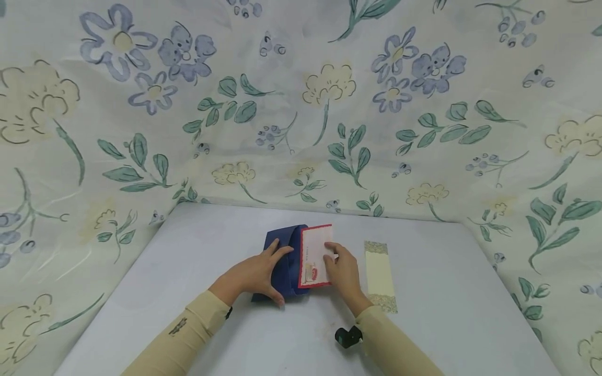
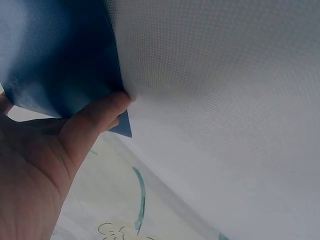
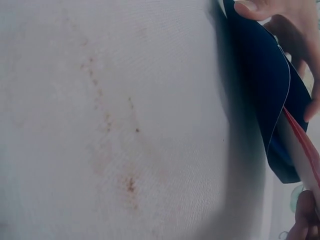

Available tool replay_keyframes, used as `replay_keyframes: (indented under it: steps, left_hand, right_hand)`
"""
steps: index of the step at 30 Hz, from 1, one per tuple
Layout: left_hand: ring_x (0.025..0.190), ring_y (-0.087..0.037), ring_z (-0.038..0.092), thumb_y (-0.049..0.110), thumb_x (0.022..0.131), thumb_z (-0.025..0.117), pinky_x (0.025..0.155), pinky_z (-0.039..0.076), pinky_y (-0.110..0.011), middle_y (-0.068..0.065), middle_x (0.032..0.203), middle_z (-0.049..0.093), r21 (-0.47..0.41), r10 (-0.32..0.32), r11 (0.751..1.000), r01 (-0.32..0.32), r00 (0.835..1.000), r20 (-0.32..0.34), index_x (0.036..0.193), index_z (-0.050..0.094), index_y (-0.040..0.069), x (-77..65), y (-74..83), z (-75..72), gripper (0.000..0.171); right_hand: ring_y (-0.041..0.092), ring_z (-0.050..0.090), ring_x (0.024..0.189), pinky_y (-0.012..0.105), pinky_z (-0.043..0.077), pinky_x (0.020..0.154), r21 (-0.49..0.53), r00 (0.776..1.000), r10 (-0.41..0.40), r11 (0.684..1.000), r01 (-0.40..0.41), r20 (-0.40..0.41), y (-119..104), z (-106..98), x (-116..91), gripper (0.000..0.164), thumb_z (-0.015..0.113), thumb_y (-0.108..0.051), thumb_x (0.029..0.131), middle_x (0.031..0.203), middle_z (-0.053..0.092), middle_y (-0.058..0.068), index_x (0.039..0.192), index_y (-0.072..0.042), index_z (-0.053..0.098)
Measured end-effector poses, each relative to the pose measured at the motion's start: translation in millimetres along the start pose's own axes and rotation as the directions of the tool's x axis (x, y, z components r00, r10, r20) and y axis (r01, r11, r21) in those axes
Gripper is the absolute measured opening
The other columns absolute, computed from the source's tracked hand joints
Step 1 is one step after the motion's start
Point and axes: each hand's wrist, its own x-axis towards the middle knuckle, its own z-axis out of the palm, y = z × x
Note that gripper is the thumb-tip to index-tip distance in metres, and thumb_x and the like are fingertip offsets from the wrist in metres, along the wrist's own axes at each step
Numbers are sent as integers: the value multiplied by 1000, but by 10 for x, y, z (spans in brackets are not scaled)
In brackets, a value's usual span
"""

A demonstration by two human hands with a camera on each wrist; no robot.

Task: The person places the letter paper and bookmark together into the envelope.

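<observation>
A dark blue envelope (image 1: 281, 274) lies at the middle of the table, its mouth toward the right. My left hand (image 1: 256, 272) grips it, fingers spread over the top and thumb at the near edge. In the left wrist view, the left thumb and fingers hold a corner of the blue paper (image 2: 55, 55). A white card (image 1: 316, 253) with a red border and a small printed picture stands partly inside the envelope's mouth. My right hand (image 1: 344, 270) pinches the card's right edge. From the right wrist, the card (image 3: 302, 155) shows between the envelope's (image 3: 260, 75) bowed-open layers.
To the right of the right hand lies a cream paper strip (image 1: 378, 272) with speckled, glittery ends. A small black device (image 1: 348, 337) sits at the right wrist. Flower-printed cloth (image 1: 291, 130) rises behind the white table (image 1: 451, 292) and along its sides.
</observation>
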Motion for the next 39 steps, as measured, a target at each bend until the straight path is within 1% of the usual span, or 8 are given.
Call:
replay_keyframes:
  steps: [7, 14, 17, 24, 32, 36, 39]
  left_hand:
    - [133, -51, 48, 64, 52, 94, 101, 48, -60, -27, 166, 13, 7, -10, 1000, 10, 1000, 8, 159, 27, 27, 2, 20, 2, 131]
    - [133, -51, 49, 64, 53, 94, 100, 48, -59, -29, 165, 14, 6, -2, 1000, 2, 1000, 10, 159, 27, 25, 0, 33, -3, 131]
    - [133, -50, 49, 65, 53, 94, 101, 48, -59, -28, 166, 13, 10, -3, 1000, 3, 1000, 17, 159, 27, 27, 6, 40, 2, 131]
    - [134, -50, 48, 64, 54, 94, 102, 47, -59, -28, 166, 15, 19, 0, 1000, -1, 1000, 12, 159, 28, 26, 8, 60, -1, 129]
    - [136, -51, 46, 64, 55, 94, 103, 46, -60, -27, 166, 14, 18, 3, 1000, -3, 1000, 14, 159, 28, 25, -6, 59, -14, 128]
    - [136, -51, 45, 65, 55, 93, 103, 46, -60, -27, 166, 14, 24, -4, 1000, 3, 1000, 12, 159, 29, 26, -9, 37, -5, 129]
    - [136, -50, 46, 66, 55, 93, 103, 46, -59, -26, 166, 15, 29, -6, 1000, 6, 1000, 9, 159, 29, 26, -13, 27, -1, 129]
  right_hand:
    - [14, 54, 76, 28, 46, 67, -9, 1000, 1, 1000, -1, 20, -6, 58, -5, 32, 70, -9, 94, 119, 69, 12, 126, -7, 70]
    - [15, 57, 80, 30, 48, 70, -36, 999, 14, 999, -13, 31, -21, 108, -16, 31, 70, -10, 94, 120, 69, 12, 126, -8, 70]
    - [17, 57, 80, 31, 49, 71, -36, 999, 19, 999, -18, 38, -28, 130, -18, 31, 71, -10, 94, 121, 69, 13, 125, -8, 70]
    - [18, 57, 83, 32, 49, 75, -54, 998, 36, 998, -33, 56, -27, 178, -9, 35, 71, -12, 95, 122, 69, 11, 129, -11, 69]
    - [16, 56, 77, 30, 49, 70, -39, 998, 31, 999, -29, 50, -34, 180, -9, 39, 71, -16, 95, 116, 70, 12, 134, -15, 67]
    - [16, 56, 76, 29, 50, 69, -23, 998, 21, 1000, -19, 53, -50, 174, -23, 36, 71, -14, 95, 112, 70, 10, 132, -14, 68]
    - [14, 56, 76, 29, 50, 69, -27, 998, -4, 1000, 5, 57, -49, 189, -22, 34, 71, -11, 94, 109, 69, 9, 128, -12, 69]
